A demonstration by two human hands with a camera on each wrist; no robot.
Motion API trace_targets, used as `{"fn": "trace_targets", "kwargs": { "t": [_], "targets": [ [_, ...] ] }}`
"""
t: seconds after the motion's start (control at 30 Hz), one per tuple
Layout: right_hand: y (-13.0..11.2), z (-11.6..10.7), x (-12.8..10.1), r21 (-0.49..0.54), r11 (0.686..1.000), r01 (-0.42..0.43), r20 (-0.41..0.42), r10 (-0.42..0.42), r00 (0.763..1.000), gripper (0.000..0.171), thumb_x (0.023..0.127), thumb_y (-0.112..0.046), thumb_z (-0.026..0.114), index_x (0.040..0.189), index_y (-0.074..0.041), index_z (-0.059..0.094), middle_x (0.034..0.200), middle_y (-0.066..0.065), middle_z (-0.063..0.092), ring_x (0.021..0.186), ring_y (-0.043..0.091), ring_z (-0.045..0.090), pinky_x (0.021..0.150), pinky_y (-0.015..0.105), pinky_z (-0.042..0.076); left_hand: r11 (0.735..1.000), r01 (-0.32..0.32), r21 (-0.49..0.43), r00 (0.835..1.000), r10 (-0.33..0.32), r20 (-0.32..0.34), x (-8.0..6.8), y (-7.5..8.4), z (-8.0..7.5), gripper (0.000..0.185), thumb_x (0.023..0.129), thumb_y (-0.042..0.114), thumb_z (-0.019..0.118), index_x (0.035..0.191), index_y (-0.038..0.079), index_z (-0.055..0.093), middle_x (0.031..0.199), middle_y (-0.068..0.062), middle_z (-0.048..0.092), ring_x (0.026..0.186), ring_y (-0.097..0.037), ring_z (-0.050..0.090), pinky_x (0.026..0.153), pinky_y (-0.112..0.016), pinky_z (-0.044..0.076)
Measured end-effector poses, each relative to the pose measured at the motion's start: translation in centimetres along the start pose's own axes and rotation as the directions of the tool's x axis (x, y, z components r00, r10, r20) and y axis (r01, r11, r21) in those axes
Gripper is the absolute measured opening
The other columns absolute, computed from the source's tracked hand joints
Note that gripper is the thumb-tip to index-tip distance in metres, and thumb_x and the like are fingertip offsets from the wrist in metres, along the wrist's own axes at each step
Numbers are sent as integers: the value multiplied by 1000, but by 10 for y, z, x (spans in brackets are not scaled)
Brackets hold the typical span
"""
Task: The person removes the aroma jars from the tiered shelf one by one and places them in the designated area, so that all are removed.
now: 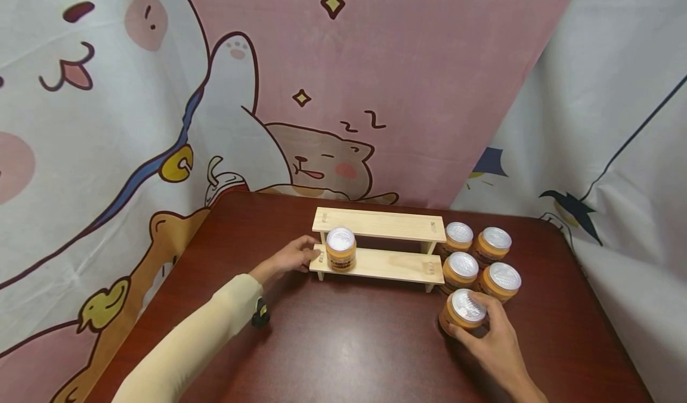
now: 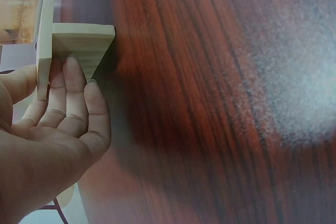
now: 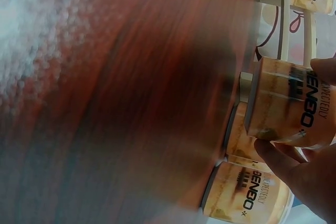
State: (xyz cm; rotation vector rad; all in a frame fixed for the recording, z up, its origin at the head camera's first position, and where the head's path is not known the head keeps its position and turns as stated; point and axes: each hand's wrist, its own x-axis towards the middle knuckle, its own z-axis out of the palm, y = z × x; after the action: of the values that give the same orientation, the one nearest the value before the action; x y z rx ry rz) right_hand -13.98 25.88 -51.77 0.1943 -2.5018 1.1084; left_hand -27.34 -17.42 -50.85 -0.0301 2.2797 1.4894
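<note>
right hand [image 1: 491, 337] grips front jar [image 1: 466, 309] | left hand [image 1: 290, 259], fingers straight, steadies rack [image 1: 383, 245] | risk: lifted jar clips 4 neighbouring jars [image 1: 480, 259], toppling them

The orange plastic jar [image 3: 286, 106] in my right hand [image 3: 310, 182] carries black lettering I read as "ENGO". The orange jar below it [image 3: 249, 200] shows the same word. The smaller print is too blurred to read.

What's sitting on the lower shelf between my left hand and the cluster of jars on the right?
One silver-lidded orange jar, near the lower shelf's left end; head view.
</note>
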Motion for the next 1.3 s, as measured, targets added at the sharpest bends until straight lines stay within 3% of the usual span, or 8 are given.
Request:
{"fn": "trace_targets", "kwargs": {
  "t": [0.73, 1.3],
  "targets": [
    [5, 1, -4, -25, 1000, -15, 25, 15, 1000, 78, 60, -8, 96, 127, -4, 55, 124, 13, 59, 105, -18, 38, 83, 0, 30, 1000, 0, -1, 1000, 0, 6, 0, -3, 0, 35, 103, 24, 56, 132, 5, 49, 101, -10, 68, 83, -17, 66, 72, -36, 55],
    [9, 7, -5, 6, 1000, 19, 5, -19, 1000, 77, 58, -4, 95, 124, -2, 57, 125, 14, 60, 108, -18, 39, 85, 1, 30, 1000, -7, -1, 1000, 7, 12, -3, 3, -1, 38, 103, 25, 56, 134, 5, 48, 104, -11, 69, 82, -17, 66, 73, -36, 55]
  ]
}}
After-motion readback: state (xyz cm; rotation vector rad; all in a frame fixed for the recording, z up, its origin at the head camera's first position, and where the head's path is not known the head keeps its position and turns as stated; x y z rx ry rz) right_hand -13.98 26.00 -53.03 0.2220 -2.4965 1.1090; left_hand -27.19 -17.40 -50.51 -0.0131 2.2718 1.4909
